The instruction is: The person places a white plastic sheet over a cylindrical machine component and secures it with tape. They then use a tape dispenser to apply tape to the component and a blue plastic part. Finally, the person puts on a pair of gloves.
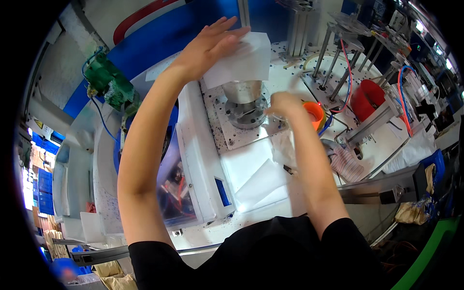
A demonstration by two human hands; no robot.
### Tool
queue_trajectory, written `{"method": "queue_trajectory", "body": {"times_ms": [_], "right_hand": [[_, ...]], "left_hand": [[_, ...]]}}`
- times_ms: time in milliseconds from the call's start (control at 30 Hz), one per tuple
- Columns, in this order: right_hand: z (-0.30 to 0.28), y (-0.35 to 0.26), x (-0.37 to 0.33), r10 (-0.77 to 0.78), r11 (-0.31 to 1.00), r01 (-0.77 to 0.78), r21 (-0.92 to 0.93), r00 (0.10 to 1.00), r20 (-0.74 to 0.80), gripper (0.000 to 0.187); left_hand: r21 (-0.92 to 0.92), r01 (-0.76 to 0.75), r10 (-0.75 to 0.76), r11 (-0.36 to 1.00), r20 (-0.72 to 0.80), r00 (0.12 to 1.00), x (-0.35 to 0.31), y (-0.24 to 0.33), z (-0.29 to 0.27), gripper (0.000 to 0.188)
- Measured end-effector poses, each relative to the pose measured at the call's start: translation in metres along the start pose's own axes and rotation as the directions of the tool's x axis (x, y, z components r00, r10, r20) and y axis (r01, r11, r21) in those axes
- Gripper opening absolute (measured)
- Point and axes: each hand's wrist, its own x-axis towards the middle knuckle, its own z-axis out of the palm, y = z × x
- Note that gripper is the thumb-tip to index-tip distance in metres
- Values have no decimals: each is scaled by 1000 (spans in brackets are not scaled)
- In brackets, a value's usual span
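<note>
Black shirt [275, 251] nearest. Left hand [212, 47], open, is at a white sheet [249, 60] hiding the top of a metal cylinder [243, 92]; right hand [285, 105] curls beside the round base [245, 121], whether gripping I cannot tell.

I can read no words or numbers in my view. At the left edge of the frame I make out a small yellow sign [43, 128] bearing a dark triangular mark; any finer print on it is too small for me. At the upper left, by the blue panel [193, 21], I see a large red curved marking [126, 26] with a pale edge, and I cannot tell whether it belongs to a letter.
</note>
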Motion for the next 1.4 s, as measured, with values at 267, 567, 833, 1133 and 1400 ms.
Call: {"method": "queue_trajectory", "body": {"times_ms": [267, 567, 833, 1133, 1400], "right_hand": [[23, 22, -26, 226, 938, -91, 336, 894, -387, 19], [5, 39, -67, 374, 724, 427, 541, 416, -829, 12], [-35, 12, -115, 23, 696, 709, 114, 136, -990, 5], [-98, -13, -141, 37, -466, 869, 165, 206, -978, 28], [-125, -20, -116, 119, -440, 718, 540, 642, -757, 24]], "left_hand": [[115, -207, 203, 972, 44, 978, -44, 52, -50, 49], [-171, -184, 191, 968, 30, 981, -25, 109, -21, 28], [38, 73, -68, 997, -112, 991, 6, 130, 63, 62], [-653, 478, -248, 587, 418, 874, 20, 136, 41, 66], [-886, 360, -429, 293, 215, 877, -4, 109, -20, 26]]}}
